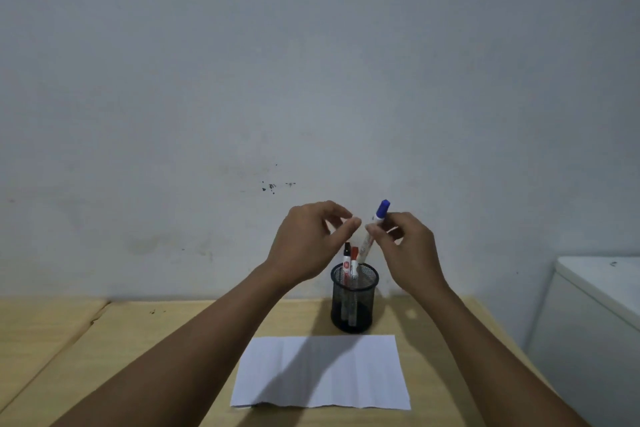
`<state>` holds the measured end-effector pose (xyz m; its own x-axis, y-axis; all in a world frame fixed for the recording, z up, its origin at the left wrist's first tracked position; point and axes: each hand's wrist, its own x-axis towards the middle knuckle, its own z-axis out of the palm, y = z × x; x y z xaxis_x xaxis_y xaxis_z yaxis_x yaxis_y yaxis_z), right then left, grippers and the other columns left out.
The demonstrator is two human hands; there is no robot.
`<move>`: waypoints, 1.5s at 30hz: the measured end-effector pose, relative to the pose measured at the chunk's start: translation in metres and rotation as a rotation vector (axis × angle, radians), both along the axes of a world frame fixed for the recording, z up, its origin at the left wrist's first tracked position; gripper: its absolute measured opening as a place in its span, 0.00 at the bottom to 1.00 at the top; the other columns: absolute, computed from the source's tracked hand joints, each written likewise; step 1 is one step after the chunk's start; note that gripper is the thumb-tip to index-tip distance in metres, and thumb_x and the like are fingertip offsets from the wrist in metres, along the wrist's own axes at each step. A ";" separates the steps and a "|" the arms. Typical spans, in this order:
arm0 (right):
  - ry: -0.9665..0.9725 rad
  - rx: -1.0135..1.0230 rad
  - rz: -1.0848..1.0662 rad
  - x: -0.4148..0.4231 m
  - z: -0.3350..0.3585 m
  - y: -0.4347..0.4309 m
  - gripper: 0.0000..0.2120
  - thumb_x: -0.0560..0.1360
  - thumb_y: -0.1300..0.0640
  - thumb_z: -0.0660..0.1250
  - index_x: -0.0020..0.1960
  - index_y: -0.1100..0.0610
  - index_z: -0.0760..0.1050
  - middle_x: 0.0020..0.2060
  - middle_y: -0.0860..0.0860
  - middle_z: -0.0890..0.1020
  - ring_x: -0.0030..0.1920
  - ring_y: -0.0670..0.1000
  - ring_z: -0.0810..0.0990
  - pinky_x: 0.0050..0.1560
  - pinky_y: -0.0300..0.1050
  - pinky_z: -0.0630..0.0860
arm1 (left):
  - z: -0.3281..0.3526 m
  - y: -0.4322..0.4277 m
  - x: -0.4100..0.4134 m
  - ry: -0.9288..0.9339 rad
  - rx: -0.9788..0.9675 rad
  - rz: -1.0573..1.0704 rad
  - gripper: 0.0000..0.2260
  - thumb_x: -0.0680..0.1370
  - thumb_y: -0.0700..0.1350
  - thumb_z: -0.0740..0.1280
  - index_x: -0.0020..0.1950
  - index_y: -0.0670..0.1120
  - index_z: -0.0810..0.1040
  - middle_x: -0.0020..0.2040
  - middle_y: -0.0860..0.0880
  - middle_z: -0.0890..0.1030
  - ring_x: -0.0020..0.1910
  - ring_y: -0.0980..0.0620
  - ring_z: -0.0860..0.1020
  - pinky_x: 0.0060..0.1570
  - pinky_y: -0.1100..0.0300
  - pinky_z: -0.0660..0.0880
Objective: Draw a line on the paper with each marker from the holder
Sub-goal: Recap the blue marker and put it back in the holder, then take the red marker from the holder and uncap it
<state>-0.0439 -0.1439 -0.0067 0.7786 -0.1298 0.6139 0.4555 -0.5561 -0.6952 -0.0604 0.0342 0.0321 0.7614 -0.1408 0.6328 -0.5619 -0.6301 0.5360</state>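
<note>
A black mesh holder (354, 302) stands on the wooden table, just behind a white sheet of paper (322, 371). A black-capped marker (346, 262) and a red-capped marker (354, 263) stand in the holder. My right hand (405, 250) grips a white marker with a blue cap (375, 224) above the holder, tilted, cap up, its lower end near the rim. My left hand (308, 243) hovers just left of that marker, fingers curled and slightly apart, holding nothing. No lines show on the paper.
The wooden table (156, 340) meets a pale wall at the back. A seam runs along the table's left part. A white cabinet (595, 315) stands to the right of the table.
</note>
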 end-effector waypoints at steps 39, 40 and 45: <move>0.296 -0.198 0.171 0.011 -0.022 0.011 0.18 0.80 0.52 0.66 0.69 0.49 0.74 0.59 0.46 0.80 0.57 0.46 0.79 0.56 0.39 0.75 | -0.008 -0.008 0.047 0.206 -0.301 0.081 0.06 0.77 0.42 0.69 0.52 0.46 0.84 0.43 0.54 0.83 0.45 0.57 0.80 0.46 0.65 0.74; 0.292 -0.195 0.193 0.008 -0.017 0.016 0.17 0.80 0.54 0.67 0.68 0.50 0.76 0.58 0.46 0.81 0.56 0.45 0.80 0.54 0.35 0.75 | 0.002 -0.001 0.043 0.231 -0.421 0.070 0.06 0.77 0.40 0.69 0.51 0.45 0.84 0.41 0.54 0.84 0.43 0.57 0.80 0.45 0.65 0.74; 0.297 0.347 0.307 -0.010 0.015 0.036 0.11 0.75 0.62 0.74 0.57 0.59 0.82 0.46 0.56 0.86 0.41 0.50 0.85 0.42 0.39 0.81 | 0.028 0.043 0.010 0.361 -0.739 0.090 0.05 0.78 0.40 0.68 0.50 0.44 0.83 0.44 0.47 0.83 0.34 0.52 0.74 0.29 0.64 0.70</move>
<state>-0.0543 -0.1084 0.0079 0.9459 -0.0250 0.3235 0.3169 -0.1438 -0.9375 -0.0503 0.0773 0.0597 0.9240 0.2868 0.2530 -0.2406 -0.0784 0.9675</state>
